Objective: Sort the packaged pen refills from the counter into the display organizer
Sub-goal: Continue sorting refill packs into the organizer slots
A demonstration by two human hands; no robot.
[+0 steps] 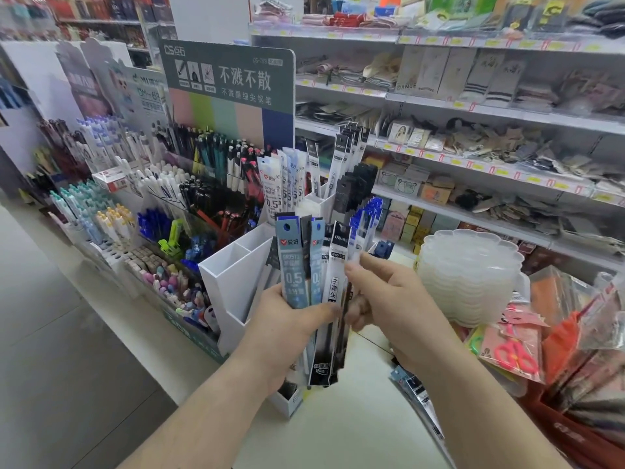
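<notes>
Refill packs (313, 282), a fanned bundle of long thin sleeves, held upright in front of the chest, long axes running bottom to top, hang-hole ends up, tops leaning slightly away toward the shelves. Grey-blue packs marked 0.5 on the left of the fan, a white and black pack on the right, black lower ends sticking out below the grip.

Far left: rows of pens (101, 211) standing in a tiered stand. Next along, the white organizer (233, 282), its near compartments open at the top, its farther compartments already holding more refill packs (287, 184) standing upright, tops tilted a little to the right.

Left hand (287, 319) wrapped around the middle of the bundle, fingers clenched on it, thumb across the front. Right hand (382, 296) just beside it, fingertips pinching the right edge of the fan near the white and black pack; whether gripping one pack or only touching cannot be told.

Below the right forearm, a few loose packs (414, 390) lying flat on the white counter (338, 428), long axes running diagonally. Further right, a stack of clear scalloped trays (470, 275), then pink scissors (514, 353) in packaging.
</notes>
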